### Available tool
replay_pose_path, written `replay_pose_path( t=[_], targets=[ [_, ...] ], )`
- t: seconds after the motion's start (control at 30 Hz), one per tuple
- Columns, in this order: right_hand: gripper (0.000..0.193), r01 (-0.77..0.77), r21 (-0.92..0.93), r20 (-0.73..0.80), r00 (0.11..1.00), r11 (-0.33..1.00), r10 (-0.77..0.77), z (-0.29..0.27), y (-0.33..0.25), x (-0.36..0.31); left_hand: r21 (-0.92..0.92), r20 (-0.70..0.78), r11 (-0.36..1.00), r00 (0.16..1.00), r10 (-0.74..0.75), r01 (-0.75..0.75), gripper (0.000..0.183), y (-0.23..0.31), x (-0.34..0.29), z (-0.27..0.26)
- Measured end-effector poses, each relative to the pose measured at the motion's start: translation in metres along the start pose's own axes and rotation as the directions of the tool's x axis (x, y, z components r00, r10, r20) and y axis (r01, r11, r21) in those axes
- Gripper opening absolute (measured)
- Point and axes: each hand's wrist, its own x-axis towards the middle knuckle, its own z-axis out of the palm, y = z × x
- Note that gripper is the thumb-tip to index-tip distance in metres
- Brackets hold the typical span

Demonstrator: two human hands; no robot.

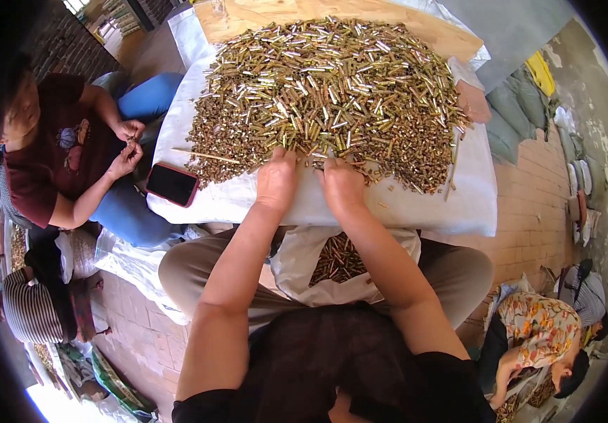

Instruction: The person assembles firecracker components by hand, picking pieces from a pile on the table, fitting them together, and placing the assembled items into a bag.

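Progress first: from my end, I'd call it far from done. Most metal pieces [332,77] lie heaped on the surface [452,210], long ones mainly in the middle, shorter ones banked along the near left and right sides. That looks part sorted to me, but the long and short areas run into each other. A batch of similar pieces [337,259] sits in the white bag [291,271] between the knees, below the near edge; can't judge how full. Big heap left to handle.

Pose: I have both forearms reaching up from the lower edge, elbows apart, converging on the heap's near edge. Left hand [277,182] and right hand [342,185] are side by side, small gap between, backs up, fingers pointing away into the pieces. Left grip: fingers bent, tips at the heap, can't tell if pinching. Right grip: fingers curled in by a few pieces, can't tell if any is held. Phone [172,185] and thin stick [205,155] lie off left, apart from both hands.
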Motion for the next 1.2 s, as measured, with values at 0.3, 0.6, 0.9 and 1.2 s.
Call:
replay_pose_path(
  t=[0.3,0.6,0.9,1.2],
  targets=[
    [0.015,-0.583,0.783,0.492,0.793,0.216,0.358,-0.032,0.023,-0.022,-0.499,0.188,0.829,0.966,-0.18,0.252,0.01,0.027,-0.033,-0.001],
    [0.018,-0.557,0.826,0.527,0.819,0.09,0.228,-0.09,0.028,-0.067,-0.836,0.519,0.214,0.855,0.003,0.506,0.003,0.078,-0.078,-0.02],
    [0.016,-0.615,0.784,0.578,0.773,0.086,0.261,-0.111,0.03,-0.08,-0.876,0.432,0.244,0.902,0.02,0.415,0.006,0.099,-0.092,-0.021],
    [0.019,-0.589,0.78,0.532,0.801,0.21,0.273,-0.109,0.029,-0.08,-0.844,0.485,0.247,0.874,-0.024,0.475,0.004,0.101,-0.093,-0.026]
  ],
)
